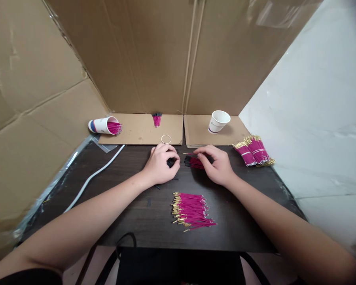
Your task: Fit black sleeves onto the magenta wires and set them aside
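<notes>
My left hand (161, 163) rests curled on the dark table (127, 198), its fingers closed on small black pieces I cannot name. My right hand (215, 164) lies just right of it, fingers bent over a small bunch of magenta wires with black ends (192, 161). The two hands almost touch. A loose pile of magenta wires with gold tips (190, 211) lies on the table in front of me, below the hands. A few small black bits lie on the table under my left hand.
Bound bundles of magenta wires (253, 151) lie at the right. A tipped paper cup holding wires (105, 126), a small wire bunch (157, 118), a rubber band (166, 139) and an upright paper cup (218, 121) sit on cardboard flaps. Cardboard walls surround the table; a white cable (91, 178) runs left.
</notes>
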`<state>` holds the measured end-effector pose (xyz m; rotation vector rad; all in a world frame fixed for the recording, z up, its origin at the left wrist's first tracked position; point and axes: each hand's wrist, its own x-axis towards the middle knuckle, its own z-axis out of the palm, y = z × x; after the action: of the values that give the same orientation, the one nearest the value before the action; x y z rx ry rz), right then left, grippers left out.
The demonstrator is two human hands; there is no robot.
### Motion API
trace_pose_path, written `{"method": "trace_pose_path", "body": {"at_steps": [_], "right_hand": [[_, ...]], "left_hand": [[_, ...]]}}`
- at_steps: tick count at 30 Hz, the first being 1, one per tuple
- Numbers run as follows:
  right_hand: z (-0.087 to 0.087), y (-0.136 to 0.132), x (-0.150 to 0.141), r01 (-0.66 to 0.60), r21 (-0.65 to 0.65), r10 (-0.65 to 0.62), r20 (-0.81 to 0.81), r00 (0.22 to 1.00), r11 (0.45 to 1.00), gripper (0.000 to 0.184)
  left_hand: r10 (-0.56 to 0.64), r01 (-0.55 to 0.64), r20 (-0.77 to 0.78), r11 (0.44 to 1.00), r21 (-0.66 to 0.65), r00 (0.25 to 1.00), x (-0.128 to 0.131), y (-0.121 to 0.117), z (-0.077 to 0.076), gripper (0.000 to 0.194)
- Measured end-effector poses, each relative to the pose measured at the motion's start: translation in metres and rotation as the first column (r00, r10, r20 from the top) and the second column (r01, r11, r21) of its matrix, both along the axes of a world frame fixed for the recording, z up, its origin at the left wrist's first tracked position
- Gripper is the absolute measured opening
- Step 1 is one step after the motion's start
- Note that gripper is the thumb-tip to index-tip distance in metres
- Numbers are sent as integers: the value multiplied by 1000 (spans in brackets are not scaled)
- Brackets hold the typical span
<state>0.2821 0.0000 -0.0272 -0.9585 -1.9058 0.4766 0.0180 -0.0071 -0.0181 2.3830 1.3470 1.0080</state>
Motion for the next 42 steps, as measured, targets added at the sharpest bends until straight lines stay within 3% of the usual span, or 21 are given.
{"method": "trace_pose_path", "body": {"at_steps": [16,24,42], "right_hand": [[-2,-3,-2,22,-28,-23,-30,999,999,14],[3,-5,-1,6,-30,-8,-50,999,1000,12],[3,-6,-2,-5,-32,4,-55,998,999,11]], "left_hand": [[-32,29,-29,995,-98,999,-1,3,0,8],[-28,37,69,991,-128,997,0,4,3,8],[-67,79,112,992,-102,991,0,3,4,9]]}}
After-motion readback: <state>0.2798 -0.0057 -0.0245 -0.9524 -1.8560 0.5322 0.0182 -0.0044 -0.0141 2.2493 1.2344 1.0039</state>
